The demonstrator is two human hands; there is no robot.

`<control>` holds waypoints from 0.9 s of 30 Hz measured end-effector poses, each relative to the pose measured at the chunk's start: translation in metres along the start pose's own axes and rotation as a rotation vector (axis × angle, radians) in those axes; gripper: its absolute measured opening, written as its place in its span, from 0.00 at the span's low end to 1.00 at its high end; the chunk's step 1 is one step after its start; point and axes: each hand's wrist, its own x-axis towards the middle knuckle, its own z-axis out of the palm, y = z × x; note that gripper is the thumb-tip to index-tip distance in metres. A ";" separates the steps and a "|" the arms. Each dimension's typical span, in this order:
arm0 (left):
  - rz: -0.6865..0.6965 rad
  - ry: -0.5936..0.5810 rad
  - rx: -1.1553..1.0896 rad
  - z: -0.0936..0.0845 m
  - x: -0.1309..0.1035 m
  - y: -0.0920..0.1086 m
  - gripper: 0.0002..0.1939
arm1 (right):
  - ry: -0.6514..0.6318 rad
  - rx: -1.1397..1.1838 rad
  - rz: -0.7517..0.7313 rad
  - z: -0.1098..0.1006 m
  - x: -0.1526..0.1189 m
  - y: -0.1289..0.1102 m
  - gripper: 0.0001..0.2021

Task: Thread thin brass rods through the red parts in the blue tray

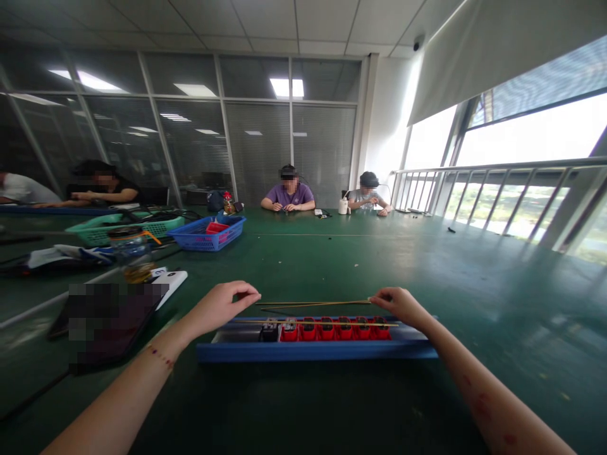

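My left hand [232, 303] is closed in a pinch at the left end of a thin yellowish stick [313, 303]. At the stick's right end, the fingers of my right hand [396, 302] are pinched together on it. The stick lies level just beyond a blue tray [317, 352]. Inside the tray stands a row of several red blocks [327, 330] with dark tops, and a black block [269, 330] at the row's left end. Another thin stick [351, 324] runs across the tops of the blocks. A dark thin strip lies behind the tray.
To the left are a blue basket [206, 237], a green basket [95, 232], a jar [130, 253], a white phone-like object [171, 287] and a dark flat object [114, 322]. People sit at the table's far side and far left.
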 end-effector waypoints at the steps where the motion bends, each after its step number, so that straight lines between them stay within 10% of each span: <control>1: 0.029 -0.038 0.015 -0.003 -0.006 0.006 0.18 | -0.036 -0.050 -0.025 0.001 0.003 -0.001 0.19; 13: 0.119 -0.148 0.207 0.005 -0.024 0.019 0.10 | -0.157 -0.372 -0.039 0.016 0.037 -0.008 0.11; 23: 0.066 -0.026 0.308 -0.049 -0.017 0.009 0.14 | -0.184 -0.282 -0.013 0.026 0.039 0.003 0.10; 27: 0.054 -0.101 0.285 -0.044 0.001 -0.005 0.14 | -0.184 -0.233 -0.026 0.025 0.038 0.003 0.11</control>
